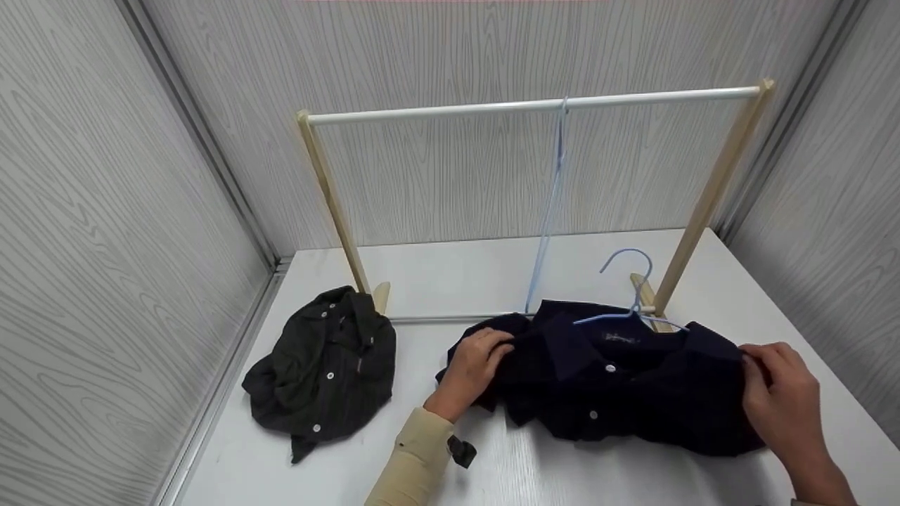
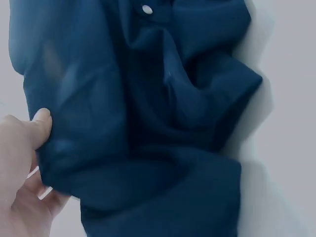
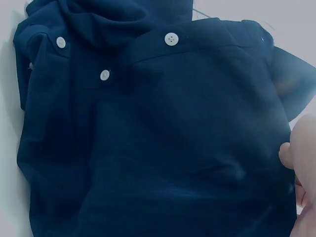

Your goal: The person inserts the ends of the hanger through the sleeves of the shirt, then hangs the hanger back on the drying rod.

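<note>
A navy shirt (image 1: 654, 393) with white buttons lies bunched on the table, its collar toward the rack. A light-blue hanger (image 1: 641, 281) pokes up out of the neck opening, hook on top; its lower part is hidden inside the cloth. At the shirt's left shoulder side my left hand (image 1: 472, 365) pinches the fabric, thumb on the near face in the left wrist view. My right hand (image 1: 784, 393) grips the opposite shoulder edge between thumb and fingers. In the right wrist view, only part of that hand (image 3: 303, 168) shows beside the navy cloth.
Behind the shirt stands a rack with wooden posts and a white rail (image 1: 436, 111). Another light-blue hanger (image 1: 552, 204) hangs from the rail, seen nearly edge-on. A dark green-grey shirt (image 1: 330, 372) lies crumpled at the left of the white table (image 1: 450, 281). Panel walls enclose the table.
</note>
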Available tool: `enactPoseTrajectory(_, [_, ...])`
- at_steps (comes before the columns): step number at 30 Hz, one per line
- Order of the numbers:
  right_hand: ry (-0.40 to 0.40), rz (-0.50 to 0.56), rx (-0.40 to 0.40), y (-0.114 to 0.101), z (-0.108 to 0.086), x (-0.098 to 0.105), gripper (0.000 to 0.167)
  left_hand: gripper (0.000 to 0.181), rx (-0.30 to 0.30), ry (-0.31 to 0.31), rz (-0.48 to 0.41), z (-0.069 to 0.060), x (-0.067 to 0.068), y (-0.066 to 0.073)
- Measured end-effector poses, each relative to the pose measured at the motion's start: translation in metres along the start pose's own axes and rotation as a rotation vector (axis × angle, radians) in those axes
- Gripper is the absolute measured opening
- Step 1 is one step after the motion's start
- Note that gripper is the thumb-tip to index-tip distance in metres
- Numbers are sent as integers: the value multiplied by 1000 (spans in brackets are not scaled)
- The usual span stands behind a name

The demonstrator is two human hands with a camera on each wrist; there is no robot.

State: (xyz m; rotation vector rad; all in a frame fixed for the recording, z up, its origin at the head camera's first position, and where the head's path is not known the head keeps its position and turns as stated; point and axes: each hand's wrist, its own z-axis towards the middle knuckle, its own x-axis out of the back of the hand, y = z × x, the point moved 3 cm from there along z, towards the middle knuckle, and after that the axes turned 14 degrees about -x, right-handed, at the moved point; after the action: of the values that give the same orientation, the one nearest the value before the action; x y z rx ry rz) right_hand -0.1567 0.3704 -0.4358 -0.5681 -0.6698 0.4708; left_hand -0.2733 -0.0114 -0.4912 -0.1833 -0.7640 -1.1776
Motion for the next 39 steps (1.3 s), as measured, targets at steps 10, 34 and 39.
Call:
enactPoseTrajectory(10, [26,-34,-15,2,2,5,16,17,60,-15,-64,-2,4,-9])
enactPoseTrajectory(34, [66,-71,-99,8,3,9,12,18,3,72,264,87,94,-28])
enactPoseTrajectory(39, [70,-76,-102,8,3,9,12,21,-42,123,329,118,115,-26])
